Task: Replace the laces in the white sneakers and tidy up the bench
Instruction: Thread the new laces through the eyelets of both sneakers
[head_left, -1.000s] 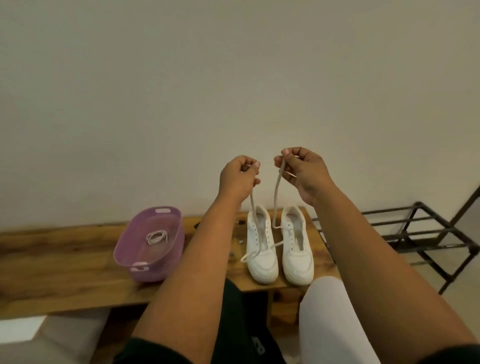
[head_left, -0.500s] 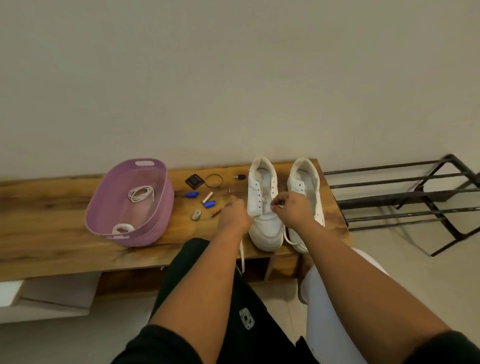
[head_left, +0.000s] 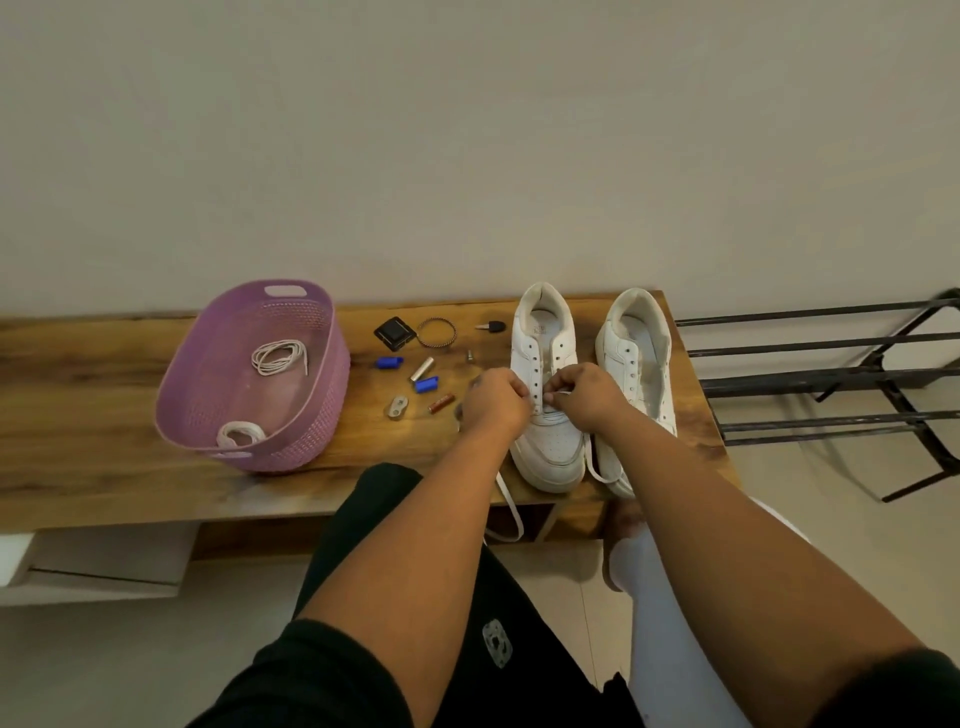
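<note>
white lace (head_left: 554, 398) is pinched in both hands over the left sneaker (head_left: 546, 415), which stands toe toward the person at the front of the wooden bench (head_left: 104, 457). the left hand (head_left: 493, 400) is curled into a loose fist at the shoe's left eyelet row, gripping one run of the lace; the right hand (head_left: 584, 392) has thumb and fingers closed on the other run just above the tongue. the two hands nearly touch across the lowest eyelets. one loose end of lace (head_left: 511, 512) trails off the bench edge in front of the left sneaker, and another curls between the two toes.

the right sneaker (head_left: 636, 364) sits just beside the first, touching or nearly so, unlaced, with empty eyelets showing.

left of the shoes, small clutter lies scattered on the wood: a black square object (head_left: 395, 333), a braided ring (head_left: 437, 333), a black-headed key (head_left: 491, 327), two blue caps (head_left: 388, 362) (head_left: 427, 385), a silver cylinder (head_left: 422, 368), a reddish battery (head_left: 441, 402), a small metal tag (head_left: 397, 407) and a screw (head_left: 469, 356).

further left stands a purple plastic basket (head_left: 322, 415) holding a coiled white lace (head_left: 279, 356) and a second white bundle (head_left: 240, 432) near its front wall. a black metal shoe rack (head_left: 810, 384) stands right of the bench.
</note>
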